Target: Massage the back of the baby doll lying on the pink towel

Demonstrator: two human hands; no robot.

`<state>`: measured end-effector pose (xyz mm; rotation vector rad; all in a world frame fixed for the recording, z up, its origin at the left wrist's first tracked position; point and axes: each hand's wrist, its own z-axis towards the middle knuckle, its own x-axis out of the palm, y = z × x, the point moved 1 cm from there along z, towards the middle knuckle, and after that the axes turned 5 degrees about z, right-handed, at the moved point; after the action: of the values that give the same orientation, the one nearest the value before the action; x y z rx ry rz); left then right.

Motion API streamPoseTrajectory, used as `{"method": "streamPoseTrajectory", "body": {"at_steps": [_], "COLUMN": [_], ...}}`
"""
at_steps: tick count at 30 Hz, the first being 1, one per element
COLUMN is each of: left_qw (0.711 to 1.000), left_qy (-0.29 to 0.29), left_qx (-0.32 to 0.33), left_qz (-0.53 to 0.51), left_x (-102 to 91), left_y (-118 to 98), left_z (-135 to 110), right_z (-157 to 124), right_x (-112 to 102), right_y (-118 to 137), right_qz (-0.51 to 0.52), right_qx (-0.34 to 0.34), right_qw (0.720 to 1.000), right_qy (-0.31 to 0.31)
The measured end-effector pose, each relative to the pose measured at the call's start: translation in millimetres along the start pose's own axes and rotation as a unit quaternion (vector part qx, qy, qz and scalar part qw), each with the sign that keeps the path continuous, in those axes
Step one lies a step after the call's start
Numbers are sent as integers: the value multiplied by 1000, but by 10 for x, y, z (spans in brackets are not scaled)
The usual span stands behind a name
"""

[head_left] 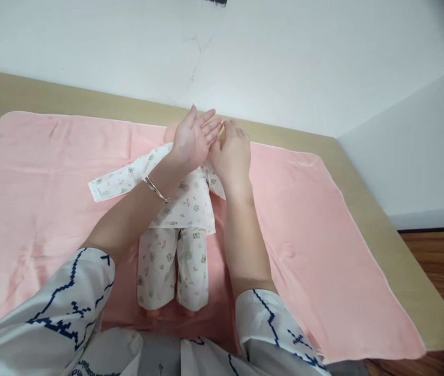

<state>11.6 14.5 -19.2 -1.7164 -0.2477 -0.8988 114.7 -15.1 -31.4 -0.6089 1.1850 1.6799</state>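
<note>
A baby doll [170, 133] lies on its back, its head mostly hidden behind my hands. It wears a white printed top [186, 203] and matching trousers [157, 266], with one sleeve stretched out to the left. Above the doll's upper body, my left hand [196, 137] is open, palm up and fingers spread, with nothing on the palm. My right hand [233, 150] is beside its fingertips, back of the hand towards me, thumb apart and fingers slightly bent. I see nothing in it, though its palm is hidden. Whether the hands touch is hard to tell.
Under the doll is a pink blanket [304, 235] spread over a wooden table [394, 256]. A white wall [128, 52] rises behind the far edge. At the lower right, past the table's edge, there is a brown wood floor [437, 261].
</note>
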Motion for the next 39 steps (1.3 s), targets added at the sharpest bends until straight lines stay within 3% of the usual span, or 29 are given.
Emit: {"method": "streamPoseTrajectory", "body": {"at_steps": [6,10,16,21,28,31,35,39], "left_qw": [989,979,986,979,986,985,986,994], "left_qy": [-85,-93,-51,-51,-60,-72,-88,-4], "left_qx": [-119,-172,-108,-18,-18,-26,-71,-48], "left_qz": [27,58,114,199,157,156,119,96], "left_x": [-82,-113,-97,-117,-115,-122,-66,80], "left_y": [85,13,-227,-395,-443,-381,-299,-375], "left_z": [-586,-966,-1298,-1485,-1590,-1564,-1565,-1713], "right_z": [-29,-40,-75,-88,-128,-162,-361,-783], "right_x": [70,60,64,169,245,172,-113,-416], "right_y": [16,59,106,17,-4,71,373,832], "right_qz": [-28,-54,-80,-51,-55,-36,-4,67], "right_qx": [-2,8,24,-17,-26,-29,-53,-143], "right_qw": [1000,998,996,998,998,999,999,986], "right_qy": [2,15,28,-18,-28,-16,-10,52]}}
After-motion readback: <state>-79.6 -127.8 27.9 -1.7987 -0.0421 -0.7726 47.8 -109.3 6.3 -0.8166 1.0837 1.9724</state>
